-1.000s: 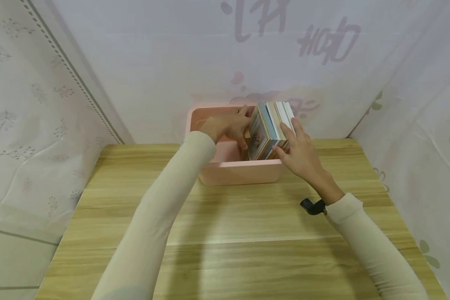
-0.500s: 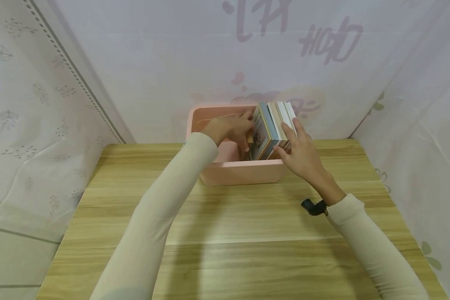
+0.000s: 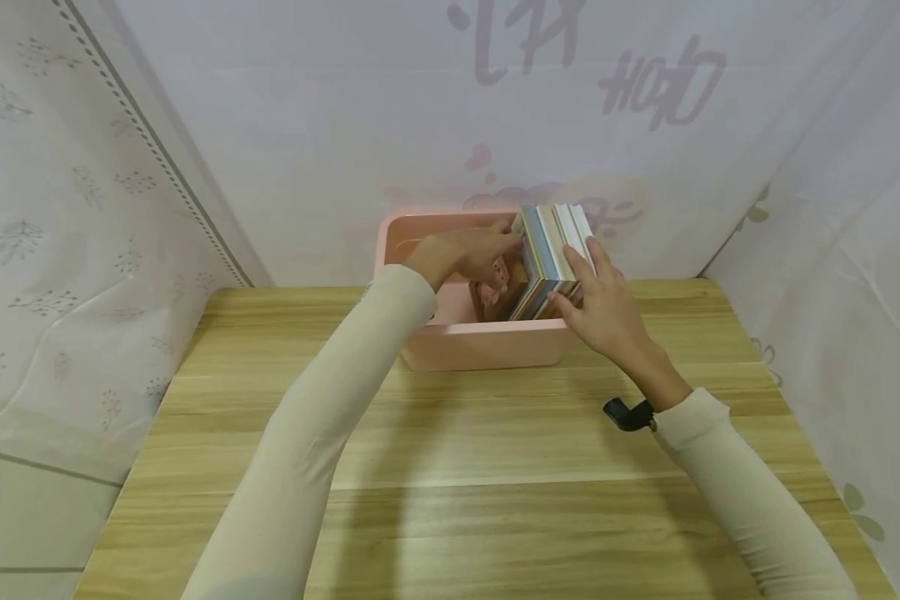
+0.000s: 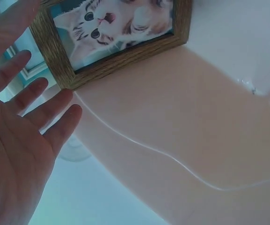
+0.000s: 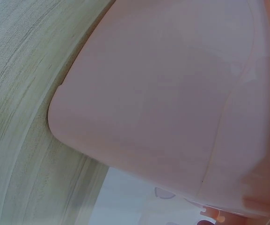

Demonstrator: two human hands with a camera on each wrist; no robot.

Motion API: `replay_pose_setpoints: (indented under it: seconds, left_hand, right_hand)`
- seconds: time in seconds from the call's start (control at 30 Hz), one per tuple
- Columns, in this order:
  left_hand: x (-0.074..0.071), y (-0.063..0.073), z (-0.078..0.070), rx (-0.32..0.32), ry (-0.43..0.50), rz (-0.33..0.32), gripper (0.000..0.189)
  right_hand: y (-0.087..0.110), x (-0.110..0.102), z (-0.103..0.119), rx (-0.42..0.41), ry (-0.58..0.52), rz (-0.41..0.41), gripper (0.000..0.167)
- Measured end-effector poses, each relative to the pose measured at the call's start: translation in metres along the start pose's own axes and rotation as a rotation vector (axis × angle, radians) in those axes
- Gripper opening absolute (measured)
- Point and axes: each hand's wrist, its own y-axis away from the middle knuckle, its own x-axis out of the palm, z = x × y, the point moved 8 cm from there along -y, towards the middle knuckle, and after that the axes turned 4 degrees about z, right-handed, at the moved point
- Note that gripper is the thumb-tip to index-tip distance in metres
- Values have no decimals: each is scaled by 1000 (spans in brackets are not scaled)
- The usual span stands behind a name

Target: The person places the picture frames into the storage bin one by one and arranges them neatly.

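A row of picture frames (image 3: pixel 553 246), with blue, beige and white edges, stands tilted at the right end of a pink plastic bin (image 3: pixel 486 346). My right hand (image 3: pixel 603 304) holds this row, thumb at its front edge and fingers over the white ones. My left hand (image 3: pixel 474 250) reaches into the bin, fingertips at the row's left side. In the left wrist view, its fingers spread loosely beside a wooden frame (image 4: pixel 104 72) with a cat picture, and a teal and white frame shows behind them. The right wrist view has only the bin's outer side (image 5: pixel 158 103), without the hand.
The bin stands at the back of a wood-grain table (image 3: pixel 495 467), against a pale printed curtain (image 3: pixel 330 150). More patterned fabric hangs on both sides. A black strap piece (image 3: pixel 627 414) sits at my right wrist.
My left fingers have shifted right toward the top of the row, and the wooden frame with its pinkish picture now shows below them. My right hand stays in place.
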Motion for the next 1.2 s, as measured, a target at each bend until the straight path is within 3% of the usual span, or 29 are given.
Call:
replay_pose_setpoints:
  seconds: [0.17,0.3,0.53,0.7,0.87,1.2]
  left_hand:
    - [-4,3,2,15,41,-1,53]
    - [-10,6,4,19,2,2,44]
    - [-25,16,18,-93,-115,-53,69]
    - [-33,32,29,-178,-139,-98,66]
    - [-39,52,37,-205,-109,-173,66]
    - [-31,91,68,-294,-122,-254,76]
  right_hand:
    - [-2,1,-1,-6,1,5,74]
    - [-5,2,-3,-4,-1,15,75]
    - [-10,4,-8,-4,-3,35,76]
    - [-13,2,-10,5,-7,76,76]
    - [-14,3,-15,20,2,134,76]
    - [-9,0,-27,-14,10,176,74]
